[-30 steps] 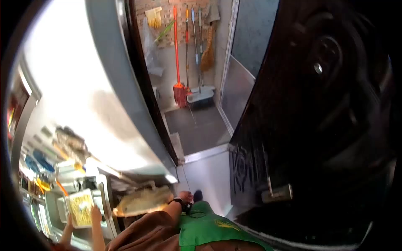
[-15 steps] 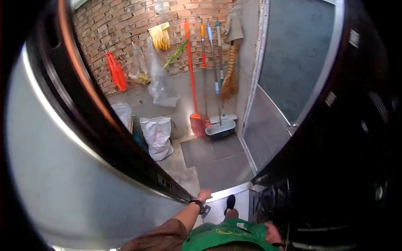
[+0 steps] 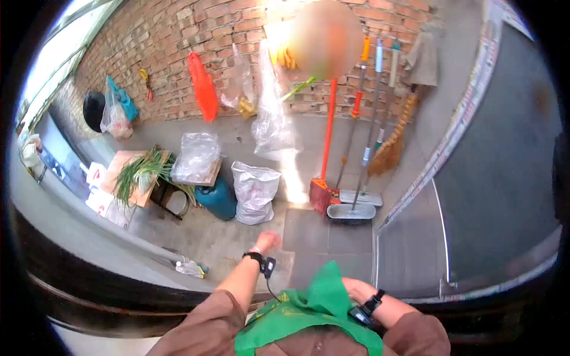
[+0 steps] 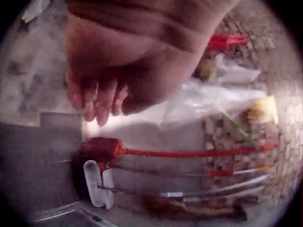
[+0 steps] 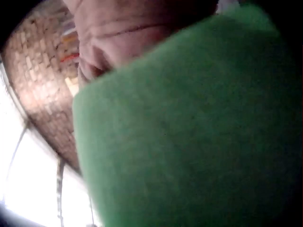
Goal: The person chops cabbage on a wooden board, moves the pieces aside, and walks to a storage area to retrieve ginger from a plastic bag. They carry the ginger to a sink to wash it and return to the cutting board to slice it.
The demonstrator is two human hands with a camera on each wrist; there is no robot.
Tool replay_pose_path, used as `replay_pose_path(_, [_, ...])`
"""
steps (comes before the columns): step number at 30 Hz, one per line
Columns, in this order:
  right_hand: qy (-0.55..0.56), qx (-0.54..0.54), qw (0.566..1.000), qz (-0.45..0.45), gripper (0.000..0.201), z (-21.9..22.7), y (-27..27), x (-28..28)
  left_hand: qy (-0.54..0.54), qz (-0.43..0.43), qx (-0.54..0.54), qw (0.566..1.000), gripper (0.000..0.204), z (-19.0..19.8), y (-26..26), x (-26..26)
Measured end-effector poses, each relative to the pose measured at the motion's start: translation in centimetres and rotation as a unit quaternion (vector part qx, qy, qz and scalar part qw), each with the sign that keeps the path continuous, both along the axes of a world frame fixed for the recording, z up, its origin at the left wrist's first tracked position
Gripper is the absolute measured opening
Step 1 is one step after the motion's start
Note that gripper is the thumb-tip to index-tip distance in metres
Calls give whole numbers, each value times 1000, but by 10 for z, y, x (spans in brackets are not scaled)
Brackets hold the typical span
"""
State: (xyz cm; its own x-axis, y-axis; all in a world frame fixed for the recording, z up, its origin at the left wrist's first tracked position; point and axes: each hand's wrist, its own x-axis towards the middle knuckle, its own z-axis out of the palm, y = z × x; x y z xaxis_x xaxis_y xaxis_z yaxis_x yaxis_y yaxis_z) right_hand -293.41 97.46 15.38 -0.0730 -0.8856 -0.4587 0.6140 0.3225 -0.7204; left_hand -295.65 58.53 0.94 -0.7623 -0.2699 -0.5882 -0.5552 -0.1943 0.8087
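My left hand (image 3: pixel 268 240) hangs in front of the body over the floor, its fingers loosely curled around nothing. In the left wrist view the fingers of the left hand (image 4: pixel 137 61) point downward, away from every object. The right hand (image 3: pixel 356 289) is at the waist, against a raised flap of the green apron (image 3: pixel 328 286). In the right wrist view the apron (image 5: pixel 184 146) covers most of the right hand (image 5: pixel 120 42). Its fingers are hidden behind the cloth, so I cannot tell whether they grip it.
Mops and brooms, among them a red mop (image 3: pixel 321 193) and a straw broom (image 3: pixel 389 155), lean on the brick wall (image 3: pixel 172 65). A white sack (image 3: pixel 255 193) and a blue gas cylinder (image 3: pixel 217 200) stand left of them. Green onions (image 3: pixel 142 172) lie on a board. A grey door (image 3: pixel 499 172) stands at right.
The view has moved from the kitchen through the doorway toward the brick-walled area. The right hand has come up at the waist, and an apron flap now stands raised beside it.
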Motion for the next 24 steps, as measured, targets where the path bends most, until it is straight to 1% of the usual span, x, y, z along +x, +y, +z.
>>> replay_pose_path(1, [0,2,1000,11,37,6,-17,-17,35,20,-8,999,19,9,-16,-17])
replay_pose_path(3, [-10,36,999,-12,37,27,-56,-52,18,94,-3,995,19,47,-39,-46])
replay_pose_path(4, [-12,34,999,-7,37,46,-68,-65,16,99,-5,995,19,59,-57,-62])
replay_pose_path(5, [-109,31,994,-5,38,69,-78,-73,25,88,-7,996,17,68,-78,-77])
replay_pose_path(6, [-203,29,979,-3,39,77,-87,-82,35,76,-7,996,15,75,-95,-89])
replay_pose_path(7, [-203,30,979,1,39,60,-96,-87,95,88,12,991,14,82,-110,-98])
replay_pose_path(8, [62,-63,987,135,41,34,-104,-86,111,86,-23,990,16,88,-127,-110])
replay_pose_path(9, [323,-151,899,255,44,15,-114,-92,127,84,-58,987,19,93,-145,-126])
replay_pose_path(10, [392,-118,895,175,44,6,-122,-103,140,87,-87,983,19,93,-168,-144])
replay_pose_path(11, [395,-119,894,173,44,16,-135,-121,152,87,-114,978,20,96,-189,-163])
replay_pose_path(12, [362,-109,918,122,43,28,-149,-154,174,93,-109,974,19,101,-213,-184])
replay_pose_path(13, [327,-100,937,72,42,51,-162,-186,216,100,-112,965,17,114,-229,-199])
replay_pose_path(15, [330,-101,939,7,38,108,-178,-244,292,98,-190,932,17,124,-277,-239])
replay_pose_path(17, [234,-158,950,-136,34,179,-175,-275,317,91,-228,916,16,168,-304,-261])
replay_pose_path(18, [271,-209,919,-196,33,216,-176,-272,319,95,-285,899,18,182,-326,-279])
replay_pose_path(19, [300,-258,882,-257,32,240,-180,-275,315,96,-343,880,20,193,-346,-294])
replay_pose_path(20, [313,-320,858,-251,32,260,-184,-283,338,116,-382,853,21,217,-348,-303])
replay_pose_path(21, [295,-393,846,-208,32,266,-199,-294,363,134,-424,819,22,246,-348,-315])
replay_pose_path(23, [239,-485,833,-114,33,275,-231,-321,379,154,-493,768,21,267,-373,-351])
replay_pose_path(24, [208,-509,832,-71,34,280,-247,-336,394,158,-518,742,21,273,-380,-370])
